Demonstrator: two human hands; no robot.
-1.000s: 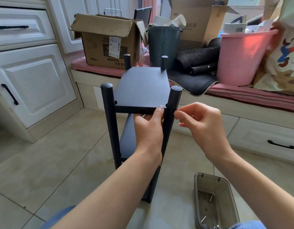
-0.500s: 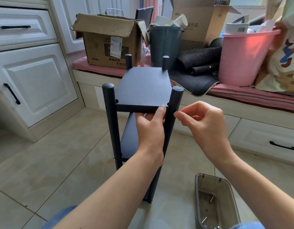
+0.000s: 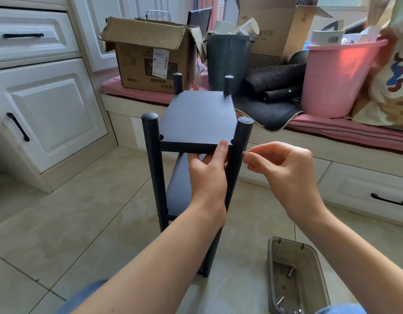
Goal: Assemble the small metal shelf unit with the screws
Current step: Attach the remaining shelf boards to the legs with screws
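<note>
a black shelf unit [image 3: 197, 118] stands on the tiled floor. the left hand [image 3: 207, 173] grips the top shelf's front edge beside the right post [image 3: 237, 168], while the right hand [image 3: 279, 164] pinches a screw [image 3: 244, 152] against that post. a grey tray [image 3: 295, 275] holds loose screws.

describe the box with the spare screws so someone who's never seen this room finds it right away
Start at the black shelf unit standing on the tiled floor. Just to its right, near the bottom of the view, lies a small smoky see-through tray. Unlike the cardboard boxes and buckets up on the bench, it sits on the floor and holds a few loose screws.
</note>
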